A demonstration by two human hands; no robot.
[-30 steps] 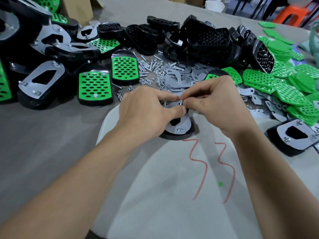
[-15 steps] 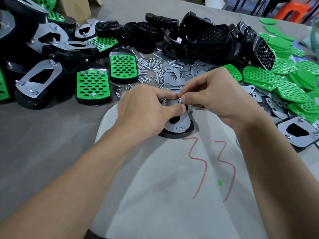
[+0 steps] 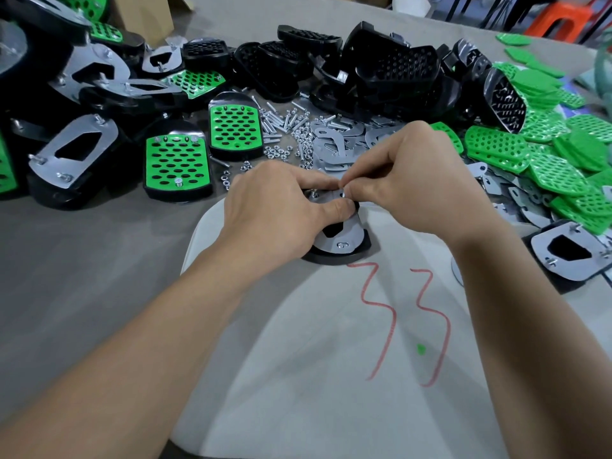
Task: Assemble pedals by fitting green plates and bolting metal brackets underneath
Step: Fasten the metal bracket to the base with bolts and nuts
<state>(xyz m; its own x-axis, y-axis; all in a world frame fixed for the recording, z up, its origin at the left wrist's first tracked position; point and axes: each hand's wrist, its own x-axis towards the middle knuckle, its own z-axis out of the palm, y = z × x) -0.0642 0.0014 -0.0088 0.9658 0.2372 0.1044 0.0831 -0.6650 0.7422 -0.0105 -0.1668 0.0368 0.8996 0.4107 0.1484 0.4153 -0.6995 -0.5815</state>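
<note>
Black pedal [image 3: 332,259] lies underside up directly beneath both hands, on near edge of a white board [image 3: 314,376] with red scribbles, metal bracket [image 3: 347,238] sitting on top of it, one bolt end showing at bracket's near end. Left hand [image 3: 278,210] curled over pedal's left side, gripping it, thumb pressed down on the bracket. Right hand [image 3: 420,180] closed in a pinch, thumb and forefinger tips meeting on a small fastener [image 3: 343,194] at bracket's far end, nut or bolt head cannot tell, too small. The two hands' fingertips touch there. Just beyond the hands: loose bolts and nuts [image 3: 284,127] scattered, and a heap of spare brackets [image 3: 331,150] beside them. Left of left hand: two pedals with green plates up [image 3: 177,164], further left more pedals bracket side up [image 3: 73,154]. Well beyond the hands: pile of bare black pedal shells [image 3: 397,67]. Right of right hand: heap of loose green plates [image 3: 546,160], flat brackets mixed under them. Beside right forearm: one more pedal bracket up [image 3: 569,256]. Everything on grey table [image 3: 82,276], both forearms bare over the board
</note>
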